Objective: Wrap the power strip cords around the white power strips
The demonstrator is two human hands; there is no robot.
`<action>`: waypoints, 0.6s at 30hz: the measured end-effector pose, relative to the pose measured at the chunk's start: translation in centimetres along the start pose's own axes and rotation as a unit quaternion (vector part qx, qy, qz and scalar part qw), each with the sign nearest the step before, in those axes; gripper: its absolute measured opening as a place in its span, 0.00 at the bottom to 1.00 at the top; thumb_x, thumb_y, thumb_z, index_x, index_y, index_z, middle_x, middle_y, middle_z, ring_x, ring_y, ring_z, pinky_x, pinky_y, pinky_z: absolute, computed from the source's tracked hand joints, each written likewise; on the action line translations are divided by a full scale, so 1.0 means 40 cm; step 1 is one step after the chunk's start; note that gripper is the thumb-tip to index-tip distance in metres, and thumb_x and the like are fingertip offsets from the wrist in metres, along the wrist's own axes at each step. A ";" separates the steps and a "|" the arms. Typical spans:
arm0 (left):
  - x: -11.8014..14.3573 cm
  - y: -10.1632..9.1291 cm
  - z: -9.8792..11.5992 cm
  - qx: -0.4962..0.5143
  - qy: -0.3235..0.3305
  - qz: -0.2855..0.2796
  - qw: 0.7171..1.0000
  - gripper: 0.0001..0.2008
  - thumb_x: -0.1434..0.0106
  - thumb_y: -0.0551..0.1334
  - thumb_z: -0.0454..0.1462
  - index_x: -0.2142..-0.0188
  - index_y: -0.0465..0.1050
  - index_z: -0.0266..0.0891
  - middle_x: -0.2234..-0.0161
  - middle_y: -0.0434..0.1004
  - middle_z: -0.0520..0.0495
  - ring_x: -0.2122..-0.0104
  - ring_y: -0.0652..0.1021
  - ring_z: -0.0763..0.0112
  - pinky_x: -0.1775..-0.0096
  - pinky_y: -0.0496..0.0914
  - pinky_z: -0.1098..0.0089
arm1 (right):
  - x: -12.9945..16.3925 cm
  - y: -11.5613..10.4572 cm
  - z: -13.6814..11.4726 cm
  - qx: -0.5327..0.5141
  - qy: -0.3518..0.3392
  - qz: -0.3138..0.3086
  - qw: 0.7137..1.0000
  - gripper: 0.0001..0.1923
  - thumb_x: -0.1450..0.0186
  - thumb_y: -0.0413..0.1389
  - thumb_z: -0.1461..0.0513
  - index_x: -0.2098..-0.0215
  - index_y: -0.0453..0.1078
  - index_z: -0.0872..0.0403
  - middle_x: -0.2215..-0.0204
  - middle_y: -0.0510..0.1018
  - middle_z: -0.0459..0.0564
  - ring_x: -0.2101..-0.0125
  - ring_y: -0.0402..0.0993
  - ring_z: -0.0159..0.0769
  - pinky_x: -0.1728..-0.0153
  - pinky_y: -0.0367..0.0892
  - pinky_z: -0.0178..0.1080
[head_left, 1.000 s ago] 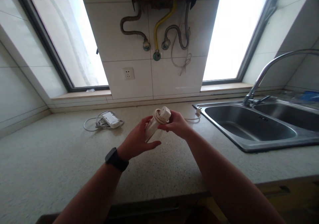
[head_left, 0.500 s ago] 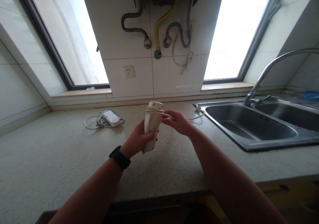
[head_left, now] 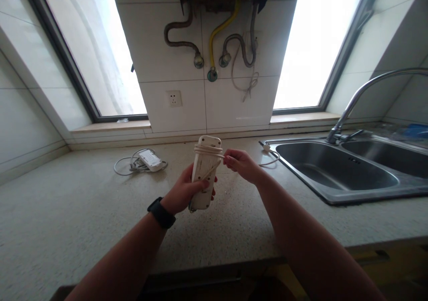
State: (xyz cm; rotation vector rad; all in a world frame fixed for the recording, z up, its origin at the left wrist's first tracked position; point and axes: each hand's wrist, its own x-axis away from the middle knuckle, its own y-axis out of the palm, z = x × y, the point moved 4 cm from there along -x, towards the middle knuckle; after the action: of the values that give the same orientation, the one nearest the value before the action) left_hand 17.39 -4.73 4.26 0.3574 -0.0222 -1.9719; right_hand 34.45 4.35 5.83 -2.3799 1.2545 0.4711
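Over the counter, my left hand [head_left: 185,188] is wrapped round the lower part of a white power strip [head_left: 202,198], thumb across its scuffed, screwed face. Several turns of its white cord [head_left: 207,150] circle the upper end of the strip. My right hand [head_left: 242,163], just to the right, pinches the cord and draws it out from the strip. Past that hand the cord runs on to a plug [head_left: 266,148] lying at the sink's left corner. The strip's other face is turned away from me.
A white power adapter [head_left: 150,159] with a grey looped cable lies on the speckled counter [head_left: 83,212] to the left. At the right is a steel double sink [head_left: 329,196] with a curved faucet [head_left: 354,98]. A wall socket [head_left: 174,98] and hoses are behind.
My right hand has moved slightly right, away from the strip, with the cord in its fingers. The strip has turned to show more of its flat face, and the cord by the sink has shifted.
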 end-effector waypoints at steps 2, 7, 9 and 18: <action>0.003 0.006 -0.003 0.022 -0.002 -0.029 0.999 0.18 0.42 0.62 0.33 0.52 0.64 0.37 0.61 0.73 0.43 0.71 0.78 0.65 0.70 0.75 0.61 | 0.000 0.005 -0.001 -0.039 0.004 -0.013 0.999 0.19 0.39 0.59 0.48 0.70 0.67 0.55 0.81 0.60 0.39 0.81 0.52 0.24 0.82 0.47 0.30; 0.010 0.010 -0.018 0.066 -0.024 -0.109 0.992 0.16 0.42 0.62 0.34 0.54 0.65 0.36 0.61 0.73 0.42 0.71 0.79 0.63 0.71 0.75 0.62 | 0.005 0.008 -0.006 -0.151 -0.015 -0.062 0.986 0.17 0.41 0.63 0.52 0.61 0.67 0.54 0.80 0.62 0.37 0.82 0.49 0.22 0.84 0.43 0.29; 0.015 0.013 -0.020 0.080 -0.034 -0.143 0.986 0.16 0.42 0.62 0.35 0.54 0.65 0.35 0.61 0.74 0.41 0.71 0.80 0.62 0.72 0.75 0.62 | 0.009 0.008 -0.005 -0.189 -0.013 -0.089 0.978 0.20 0.43 0.66 0.55 0.56 0.67 0.54 0.76 0.67 0.39 0.82 0.51 0.21 0.84 0.44 0.28; 0.052 0.049 -0.033 0.193 -0.148 -0.288 0.926 0.22 0.44 0.64 0.37 0.51 0.66 0.34 0.66 0.79 0.37 0.72 0.81 0.57 0.74 0.75 0.63 | 0.043 0.074 -0.076 -0.268 -0.003 -0.243 0.932 0.53 0.58 0.74 0.61 0.37 0.58 0.49 0.47 0.71 0.56 0.48 0.69 0.42 0.48 0.65 0.42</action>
State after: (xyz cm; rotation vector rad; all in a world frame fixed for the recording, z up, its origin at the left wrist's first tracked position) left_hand 18.70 -7.23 2.85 0.3386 -0.5655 -2.5958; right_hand 33.21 0.10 7.04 -3.0046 0.5194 0.7255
